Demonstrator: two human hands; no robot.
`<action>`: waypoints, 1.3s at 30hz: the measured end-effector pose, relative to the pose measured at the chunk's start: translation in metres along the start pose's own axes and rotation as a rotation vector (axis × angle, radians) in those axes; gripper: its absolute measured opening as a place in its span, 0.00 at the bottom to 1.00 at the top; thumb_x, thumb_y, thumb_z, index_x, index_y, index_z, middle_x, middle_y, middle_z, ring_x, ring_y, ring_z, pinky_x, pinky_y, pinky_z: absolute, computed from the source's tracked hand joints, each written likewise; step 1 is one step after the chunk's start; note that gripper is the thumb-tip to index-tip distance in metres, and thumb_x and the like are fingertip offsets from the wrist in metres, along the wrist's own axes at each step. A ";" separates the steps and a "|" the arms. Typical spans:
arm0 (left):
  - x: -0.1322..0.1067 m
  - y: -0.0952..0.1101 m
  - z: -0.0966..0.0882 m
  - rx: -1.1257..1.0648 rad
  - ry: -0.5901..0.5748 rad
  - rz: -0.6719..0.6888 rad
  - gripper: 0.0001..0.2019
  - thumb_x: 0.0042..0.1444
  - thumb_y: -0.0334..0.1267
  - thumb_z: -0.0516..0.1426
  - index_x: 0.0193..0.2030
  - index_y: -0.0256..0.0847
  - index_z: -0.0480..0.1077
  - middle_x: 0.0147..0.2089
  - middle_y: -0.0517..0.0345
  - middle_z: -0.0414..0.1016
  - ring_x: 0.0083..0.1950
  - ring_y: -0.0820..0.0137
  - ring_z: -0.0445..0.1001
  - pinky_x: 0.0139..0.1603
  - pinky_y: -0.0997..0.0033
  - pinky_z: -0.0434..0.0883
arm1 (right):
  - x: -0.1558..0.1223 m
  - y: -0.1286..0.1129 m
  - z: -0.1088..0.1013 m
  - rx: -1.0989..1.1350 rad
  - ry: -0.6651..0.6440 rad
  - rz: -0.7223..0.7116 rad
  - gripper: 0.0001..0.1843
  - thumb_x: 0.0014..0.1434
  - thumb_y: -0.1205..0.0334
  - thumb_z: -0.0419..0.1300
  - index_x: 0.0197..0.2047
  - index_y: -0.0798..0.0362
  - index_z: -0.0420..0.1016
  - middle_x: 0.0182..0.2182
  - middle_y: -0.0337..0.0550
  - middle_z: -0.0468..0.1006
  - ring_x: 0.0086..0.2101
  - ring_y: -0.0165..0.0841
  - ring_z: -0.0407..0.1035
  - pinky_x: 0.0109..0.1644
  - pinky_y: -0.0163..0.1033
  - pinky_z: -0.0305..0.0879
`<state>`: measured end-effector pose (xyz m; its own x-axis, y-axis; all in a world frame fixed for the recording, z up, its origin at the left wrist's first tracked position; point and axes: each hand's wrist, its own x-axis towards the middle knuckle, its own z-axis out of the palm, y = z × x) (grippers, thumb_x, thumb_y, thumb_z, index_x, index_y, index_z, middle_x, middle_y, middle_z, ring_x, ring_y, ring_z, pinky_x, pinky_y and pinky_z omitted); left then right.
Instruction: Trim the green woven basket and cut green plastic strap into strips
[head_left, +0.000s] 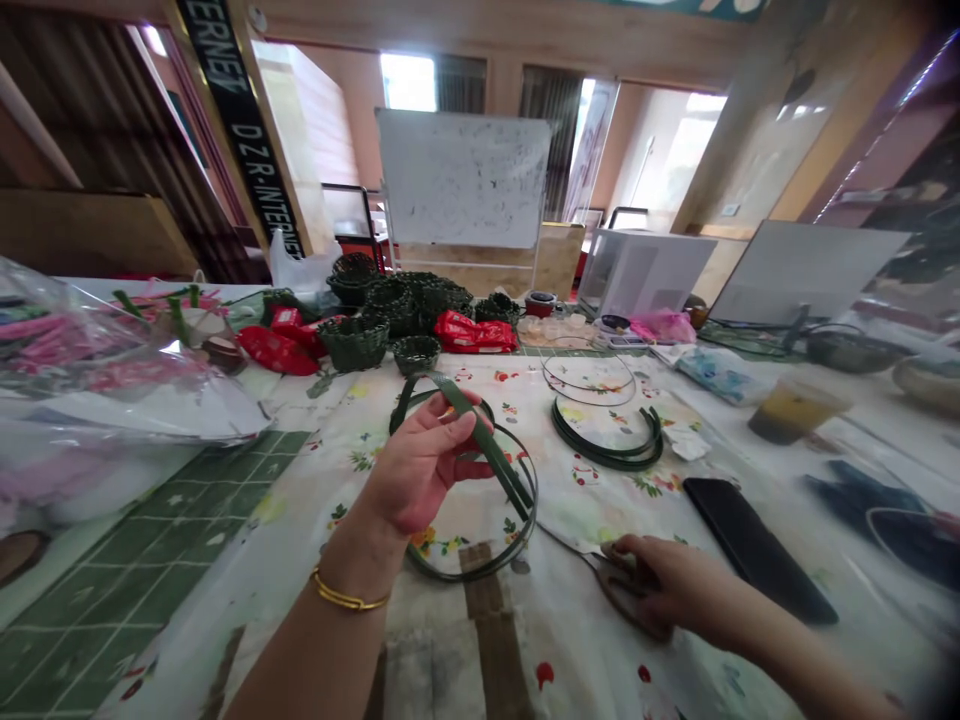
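Fingers (450, 425) of the left hand (420, 470) pinch a green strip (487, 450) above the table (570, 640); right hand (656, 590) grips scissors (592, 565) (lying flat). Cut best with the strip taut.

The right hand (660, 590) lies over the handles of the scissors (592, 565), so only a sliver of blade shows and whether the fingers are through the loops cannot be told. The left hand (420, 465) covers the stretch of green strip (487, 450) it grips, and the picture's edges blur the clear plastic bag (97, 370) on the left and the dark things at far right (892, 510) beyond naming.
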<state>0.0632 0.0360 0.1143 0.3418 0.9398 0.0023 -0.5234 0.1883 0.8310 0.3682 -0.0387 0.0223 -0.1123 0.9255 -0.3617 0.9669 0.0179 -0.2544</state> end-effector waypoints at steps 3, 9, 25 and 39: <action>-0.001 0.003 -0.003 -0.034 0.013 0.018 0.04 0.58 0.30 0.57 0.41 0.37 0.70 0.32 0.57 0.75 0.30 0.70 0.77 0.28 0.66 0.79 | 0.007 0.001 0.000 0.014 -0.017 -0.010 0.15 0.41 0.68 0.59 0.36 0.51 0.77 0.34 0.46 0.80 0.36 0.43 0.72 0.36 0.41 0.60; -0.004 0.011 -0.009 -0.066 0.019 0.056 0.04 0.58 0.32 0.57 0.38 0.35 0.73 0.31 0.55 0.76 0.30 0.67 0.78 0.26 0.63 0.80 | 0.002 0.015 0.002 0.434 -0.148 -0.061 0.08 0.50 0.58 0.61 0.32 0.53 0.71 0.29 0.44 0.77 0.29 0.35 0.69 0.30 0.37 0.60; -0.002 0.004 -0.008 0.116 0.058 0.070 0.09 0.47 0.34 0.66 0.35 0.33 0.77 0.30 0.56 0.77 0.30 0.69 0.77 0.27 0.68 0.80 | -0.007 -0.070 0.023 1.045 -0.158 -0.361 0.45 0.29 0.27 0.67 0.42 0.53 0.75 0.30 0.38 0.68 0.30 0.32 0.59 0.33 0.35 0.57; -0.006 0.002 0.004 0.153 0.051 0.053 0.09 0.44 0.35 0.68 0.33 0.34 0.78 0.28 0.55 0.79 0.28 0.69 0.78 0.25 0.73 0.79 | -0.015 -0.063 0.011 0.991 -0.224 -0.330 0.25 0.38 0.49 0.71 0.38 0.54 0.76 0.29 0.39 0.67 0.28 0.30 0.58 0.26 0.32 0.56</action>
<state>0.0638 0.0294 0.1181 0.2749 0.9612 0.0233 -0.4129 0.0961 0.9057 0.3060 -0.0577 0.0334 -0.4712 0.8388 -0.2726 0.2753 -0.1538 -0.9490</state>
